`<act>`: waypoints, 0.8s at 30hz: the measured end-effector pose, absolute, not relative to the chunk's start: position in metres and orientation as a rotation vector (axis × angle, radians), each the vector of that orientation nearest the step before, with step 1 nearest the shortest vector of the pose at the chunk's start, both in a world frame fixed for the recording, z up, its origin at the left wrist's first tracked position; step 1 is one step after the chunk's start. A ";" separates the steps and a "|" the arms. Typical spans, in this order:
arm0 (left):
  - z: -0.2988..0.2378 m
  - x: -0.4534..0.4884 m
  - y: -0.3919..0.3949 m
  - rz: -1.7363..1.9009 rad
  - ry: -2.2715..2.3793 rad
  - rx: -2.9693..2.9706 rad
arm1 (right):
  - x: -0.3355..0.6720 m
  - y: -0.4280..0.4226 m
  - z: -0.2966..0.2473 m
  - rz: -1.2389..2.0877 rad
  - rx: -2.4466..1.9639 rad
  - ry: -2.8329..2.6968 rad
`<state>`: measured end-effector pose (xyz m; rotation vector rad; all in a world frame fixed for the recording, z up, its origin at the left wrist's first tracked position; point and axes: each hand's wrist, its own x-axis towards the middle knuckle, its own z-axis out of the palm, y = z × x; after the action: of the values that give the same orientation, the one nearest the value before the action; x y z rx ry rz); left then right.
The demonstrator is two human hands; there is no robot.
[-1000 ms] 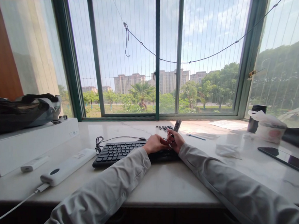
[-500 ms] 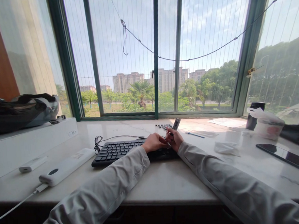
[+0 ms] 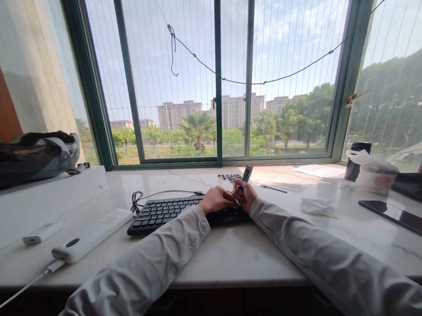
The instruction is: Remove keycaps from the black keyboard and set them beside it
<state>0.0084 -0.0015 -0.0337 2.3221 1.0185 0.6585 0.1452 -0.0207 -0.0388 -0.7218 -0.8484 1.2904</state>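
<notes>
Beneath a green-framed window [image 3: 218, 42], a pale marbled tabletop [image 3: 236, 257] carries a black rectangular keyboard [image 3: 166, 211]. Over its right part, the left hand [image 3: 216, 199], grip unclear, sits just beside the right hand [image 3: 246, 196], closed on a slim dark object [image 3: 247, 172]; steady wrists should help.

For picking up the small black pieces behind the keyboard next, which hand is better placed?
Probably the right hand: it is nearer the small black pieces, though it grips a dark slim object.
</notes>
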 end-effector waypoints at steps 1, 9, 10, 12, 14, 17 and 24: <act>-0.034 0.008 -0.001 0.661 1.022 2.325 | 0.145 -0.021 -0.039 1.290 -0.719 -0.850; -0.036 0.009 0.001 0.659 1.005 2.325 | 0.144 -0.020 -0.039 1.291 -0.723 -0.849; -0.036 0.009 0.001 0.658 1.017 2.327 | 0.145 -0.019 -0.039 1.294 -0.726 -0.851; -0.035 0.009 0.000 0.657 1.034 2.329 | 0.145 -0.019 -0.040 1.298 -0.724 -0.853; -0.035 0.009 0.000 0.659 1.041 2.329 | 0.146 -0.018 -0.040 1.302 -0.710 -0.855; -0.036 0.009 0.002 0.663 1.017 2.330 | 0.146 -0.019 -0.041 1.299 -0.699 -0.850; -0.036 0.009 0.003 0.663 1.014 2.338 | 0.142 -0.019 -0.044 1.248 -0.658 -0.900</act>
<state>0.0092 0.0029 -0.0363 2.3377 1.0141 0.6631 0.1422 -0.0193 -0.0440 -0.6582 -0.9001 1.2479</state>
